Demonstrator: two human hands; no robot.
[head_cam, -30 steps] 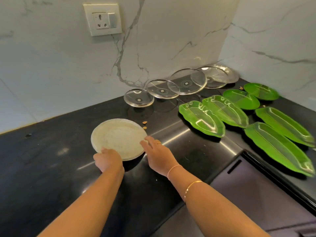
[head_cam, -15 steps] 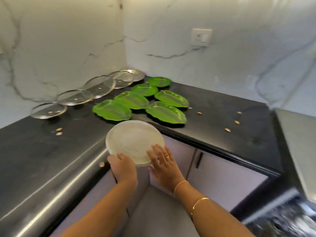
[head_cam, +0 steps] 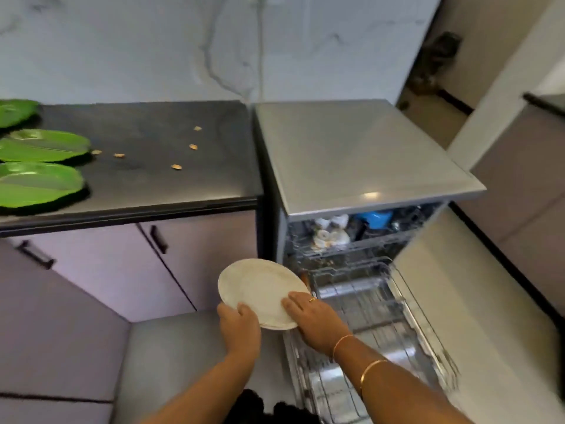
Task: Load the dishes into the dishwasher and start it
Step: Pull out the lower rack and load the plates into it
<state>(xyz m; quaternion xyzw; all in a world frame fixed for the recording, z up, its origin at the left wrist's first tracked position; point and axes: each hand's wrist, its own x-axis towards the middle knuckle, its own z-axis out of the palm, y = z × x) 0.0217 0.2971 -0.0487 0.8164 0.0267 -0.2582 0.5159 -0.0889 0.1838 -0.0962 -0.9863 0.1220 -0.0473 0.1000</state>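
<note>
Tip: go vertical

Both the left hand [head_cam: 240, 327] and right hand [head_cam: 315, 319] grip the round cream plate [head_cam: 260, 289] by its near rim; I'd stand it upright between the pulled-out silver wire rack [head_cam: 406, 298] tines.

The right hand [head_cam: 312, 319] wears a gold ring [head_cam: 312, 299] on one finger. A thin band [head_cam: 342, 342] circles its wrist, with a gold bangle [head_cam: 371, 370] higher up.

Plate [head_cam: 260, 289] in my fingers [head_cam: 295, 301]: off-white, faintly mottled. Dishwasher [head_cam: 351, 154]: silver-grey top; blue item [head_cam: 377, 218] and white cups [head_cam: 331, 231] inside. Left of dishwasher: black surface [head_cam: 171, 185] with tan specks [head_cam: 193, 146], bright green dishes [head_cam: 39, 145], lilac cabinet doors [head_cam: 101, 270], black handles [head_cam: 159, 239]. Behind dishwasher: white wall [head_cam: 153, 50], grey veining. Gold bangle [head_cam: 371, 367] on my wrist.
</note>
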